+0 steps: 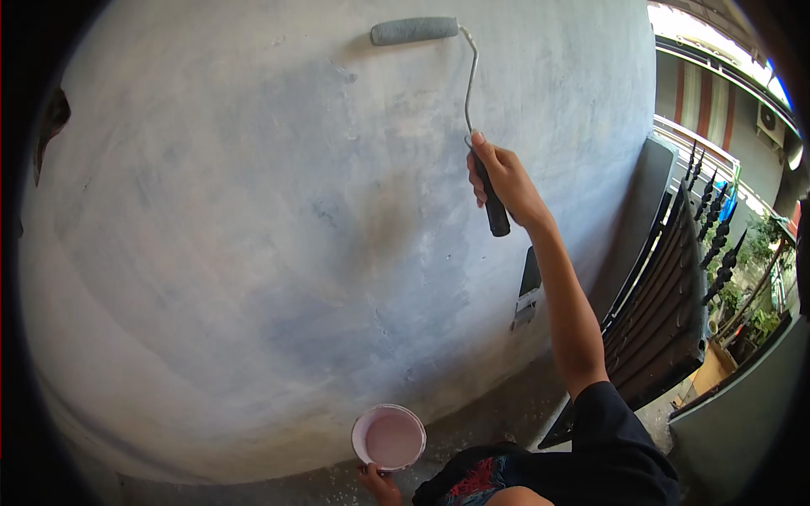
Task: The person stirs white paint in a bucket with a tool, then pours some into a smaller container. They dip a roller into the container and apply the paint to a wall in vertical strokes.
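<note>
My right hand [500,179] is raised and closed around the black handle of a paint roller [415,30]. The roller's grey sleeve lies flat against the upper part of a pale, patchy grey-blue wall [253,236], joined to the handle by a bent metal rod. Low in the view, my left hand [378,482] grips the bottom edge of a small white tub [389,438] filled with pinkish-white paint. The tub is held level, close to the foot of the wall.
To the right stands a dark metal gate [675,287] with spiked tips, with potted plants [755,278] and a building beyond it. A small dark fitting [528,291] is mounted on the wall near the gate. Speckled concrete floor [498,413] runs along the wall's base.
</note>
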